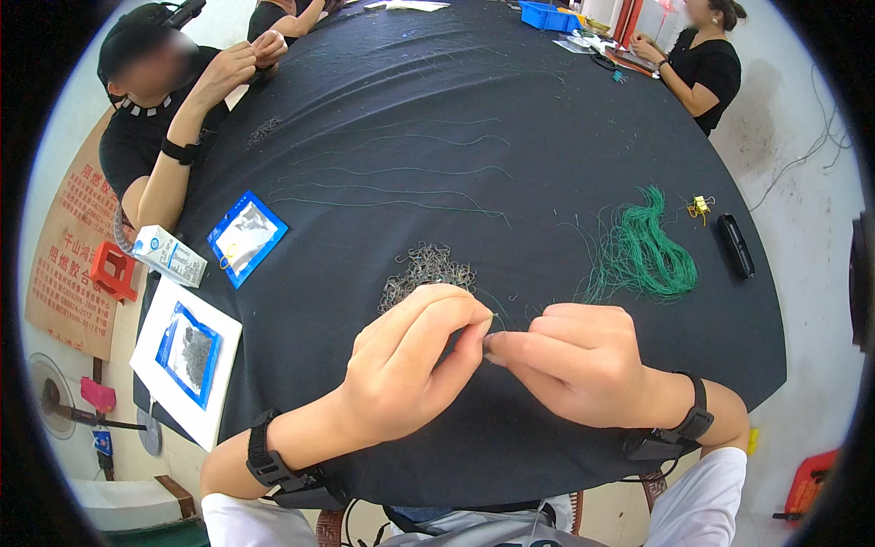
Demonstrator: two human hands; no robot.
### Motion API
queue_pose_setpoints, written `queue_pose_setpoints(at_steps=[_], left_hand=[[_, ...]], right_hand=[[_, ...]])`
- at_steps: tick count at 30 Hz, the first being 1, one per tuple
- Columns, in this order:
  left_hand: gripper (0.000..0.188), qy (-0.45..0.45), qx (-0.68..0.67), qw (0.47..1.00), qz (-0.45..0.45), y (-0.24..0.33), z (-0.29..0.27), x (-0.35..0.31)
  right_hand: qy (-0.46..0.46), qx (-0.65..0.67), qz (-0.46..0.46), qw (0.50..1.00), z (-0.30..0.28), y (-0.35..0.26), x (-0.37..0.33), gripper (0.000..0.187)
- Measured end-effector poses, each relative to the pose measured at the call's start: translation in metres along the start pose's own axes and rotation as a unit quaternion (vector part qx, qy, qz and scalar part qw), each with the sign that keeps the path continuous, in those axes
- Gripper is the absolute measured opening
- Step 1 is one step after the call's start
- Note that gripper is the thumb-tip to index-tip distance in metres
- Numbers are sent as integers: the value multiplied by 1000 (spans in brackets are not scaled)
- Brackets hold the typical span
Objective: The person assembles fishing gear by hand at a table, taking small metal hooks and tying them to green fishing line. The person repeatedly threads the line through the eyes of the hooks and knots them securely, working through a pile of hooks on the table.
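We see one big table with a black cloth on it, and three other people around it: one person on the left, one person on the right and one partly cut-off person at the top. On the left, we find one white board with one blue packet lying on it, and a second blue packet lies on the cloth. We count two bare hands at work near us. The left hand pinches its thumb and finger together, with a bit of green thread at the tips. The right hand pinches too, right beside the left tips, but what it holds is too small for us to tell. On the right lies one bunch of green threads. Just past the left hand we see one pile of tiny hooks, too many to count. One white and blue carton is by the board, and one black case lies right of the bunch. Between those two, we spot one yellow clip. Past the pile, about five thin strands stretch side by side.
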State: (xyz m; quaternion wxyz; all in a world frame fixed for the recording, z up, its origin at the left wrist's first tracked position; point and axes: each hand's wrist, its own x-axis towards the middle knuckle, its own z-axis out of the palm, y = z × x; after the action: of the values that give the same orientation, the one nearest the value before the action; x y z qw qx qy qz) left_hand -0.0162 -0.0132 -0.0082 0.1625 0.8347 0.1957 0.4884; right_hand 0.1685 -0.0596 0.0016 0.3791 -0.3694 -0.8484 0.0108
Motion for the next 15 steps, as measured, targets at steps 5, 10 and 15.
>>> queue_pose_setpoints(at_steps=[5,10,15], left_hand=[[20,-21,45,998,41,-5,2,-2],[21,-15,67,994,90,-7,5,-3],[25,-37,70,989,123,-8,3,-4]], right_hand=[[3,-72,-37,997,-3,-6,-1,22],[18,-117,-72,990,-12,-9,2,28],[17,-144,-102,984,-24,-6,8,36]])
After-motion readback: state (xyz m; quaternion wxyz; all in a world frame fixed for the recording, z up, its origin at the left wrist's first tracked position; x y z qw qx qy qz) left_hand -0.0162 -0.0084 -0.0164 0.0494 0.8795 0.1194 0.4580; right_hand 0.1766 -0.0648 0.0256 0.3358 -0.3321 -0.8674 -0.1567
